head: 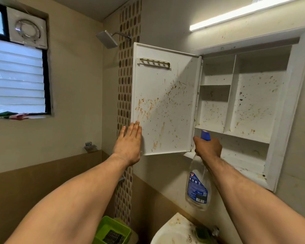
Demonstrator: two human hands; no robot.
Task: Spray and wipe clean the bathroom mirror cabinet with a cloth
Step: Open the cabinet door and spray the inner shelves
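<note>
The white cabinet door (165, 103) stands swung open to the left, its inner face spattered with brown stains. My left hand (128, 145) lies flat with straight fingers against the door's lower left edge. My right hand (207, 148) grips the neck of a clear spray bottle (197, 187) with a blue nozzle and blue label, held up in front of the cabinet's lower left corner. The open cabinet (287, 110) shows stained shelves and compartments. No cloth is in either hand.
A stained white sink (173, 231) sits below, with a green scrub pad (202, 232) on its rim. A green basket (113, 229) stands to its left. A shower head (106, 38) juts from the tiled strip; a window (16, 76) and fan are at left.
</note>
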